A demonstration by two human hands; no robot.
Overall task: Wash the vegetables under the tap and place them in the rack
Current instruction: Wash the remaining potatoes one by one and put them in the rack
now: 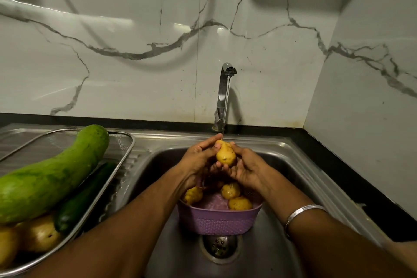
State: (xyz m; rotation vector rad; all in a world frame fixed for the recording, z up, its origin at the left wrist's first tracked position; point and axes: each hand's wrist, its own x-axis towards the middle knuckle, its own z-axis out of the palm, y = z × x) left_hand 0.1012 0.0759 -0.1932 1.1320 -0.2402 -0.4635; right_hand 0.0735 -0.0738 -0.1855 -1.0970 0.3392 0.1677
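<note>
Far left: metal mesh rack [126,142] sits on the draining board beside the sink. In it a big pale-green gourd [54,176] lies diagonally, its top end over the rack's back rim. A dark green cucumber [83,198] lies alongside & partly under it. Washed potatoes [38,235] are at the rack's near corner, under the gourd's lower end.

Centre: steel sink [282,165], drain strainer [220,247] at the bottom. Purple plastic basket [216,221] stands in the sink just behind the drain, w/ three potatoes in basket [230,190] visible; more may be hidden under the hands.

Left hand [198,158] & right hand [246,169] meet above the basket, both wrapped round one potato [225,153]. Left fingers curl over its top-left w/ thumb on the side; right fingers cup it from the right & below, fingertips of both hands touching underneath. Potato is wet & shiny, held right under the tap [226,88], thin stream of water landing on its top.

Right: silver bangle [302,212] on the right wrist, black counter edge, marble-look wall tiles [361,97] behind.
</note>
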